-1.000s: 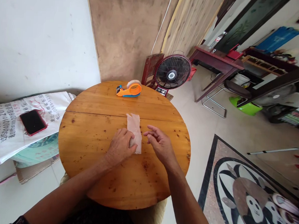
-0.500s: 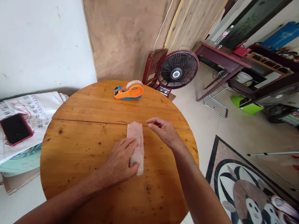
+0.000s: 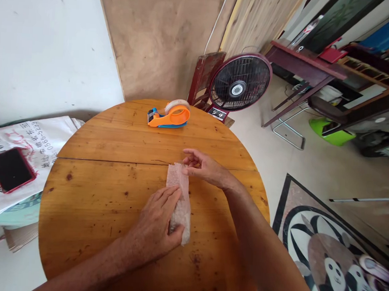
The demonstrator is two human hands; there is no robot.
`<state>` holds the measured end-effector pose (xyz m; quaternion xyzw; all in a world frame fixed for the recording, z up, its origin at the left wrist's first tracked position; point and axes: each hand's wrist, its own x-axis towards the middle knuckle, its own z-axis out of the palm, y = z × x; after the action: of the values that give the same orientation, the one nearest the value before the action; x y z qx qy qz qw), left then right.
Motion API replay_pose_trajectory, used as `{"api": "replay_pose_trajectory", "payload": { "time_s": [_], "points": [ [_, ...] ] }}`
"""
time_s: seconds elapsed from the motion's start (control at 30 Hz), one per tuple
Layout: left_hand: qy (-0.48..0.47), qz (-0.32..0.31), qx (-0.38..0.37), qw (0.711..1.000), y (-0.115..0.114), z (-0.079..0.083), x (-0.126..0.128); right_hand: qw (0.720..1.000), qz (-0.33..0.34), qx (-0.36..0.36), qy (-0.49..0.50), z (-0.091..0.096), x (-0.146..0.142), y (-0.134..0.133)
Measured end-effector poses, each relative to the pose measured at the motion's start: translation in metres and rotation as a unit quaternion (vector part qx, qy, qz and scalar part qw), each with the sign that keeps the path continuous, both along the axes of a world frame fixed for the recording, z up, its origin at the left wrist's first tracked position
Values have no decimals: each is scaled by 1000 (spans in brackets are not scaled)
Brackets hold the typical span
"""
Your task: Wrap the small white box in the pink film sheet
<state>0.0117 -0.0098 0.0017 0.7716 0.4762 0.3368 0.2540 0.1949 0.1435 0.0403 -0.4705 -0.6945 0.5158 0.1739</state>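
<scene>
A narrow, folded strip of pinkish-white bubble wrap (image 3: pixel 181 206) lies lengthwise on the round wooden table (image 3: pixel 88 209). Whether anything is inside it cannot be seen. My left hand (image 3: pixel 159 218) holds it down from the left, fingers stretched over its middle and thumb near its close end. At the far end is my right hand (image 3: pixel 204 167), its thumb at the wrap's upper right corner. The fingers there are bent, with a gap between them and the thumb. Beyond both hands stands an orange and blue tape dispenser (image 3: pixel 171 115) with a roll of clear tape.
A phone (image 3: pixel 12 169) lies on white printed sacks (image 3: pixel 55 132) left of the table. Behind the table are a fan (image 3: pixel 239 82) and a wooden chair (image 3: pixel 205 73). A dark red desk (image 3: pixel 298 62) stands at the back right. A panda-patterned mat (image 3: pixel 303 222) covers floor at right.
My right hand has moved left and slightly down, from beside the wrap to its far right corner. My left hand stays on the wrap. The view has shifted a little.
</scene>
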Motion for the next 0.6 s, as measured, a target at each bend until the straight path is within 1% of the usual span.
{"api": "replay_pose_trajectory", "payload": {
  "time_s": [0.13,0.27,0.4,0.5,0.6],
  "points": [
    [3,3,5,1000,0,0,0,1000,-17,-19,-14,-4,-5,-2],
    [12,-4,11,1000,1,3,0,999,-35,-27,12,-10,-8,-4],
    [21,-10,2,1000,2,6,-1,998,-29,-30,37,-18,-13,-8],
    [19,-4,6,1000,1,6,-1,998,-38,4,44,-25,-16,-12],
    [19,23,23,999,-2,7,-1,996,-62,56,30,-32,-18,-15]
  ]
}}
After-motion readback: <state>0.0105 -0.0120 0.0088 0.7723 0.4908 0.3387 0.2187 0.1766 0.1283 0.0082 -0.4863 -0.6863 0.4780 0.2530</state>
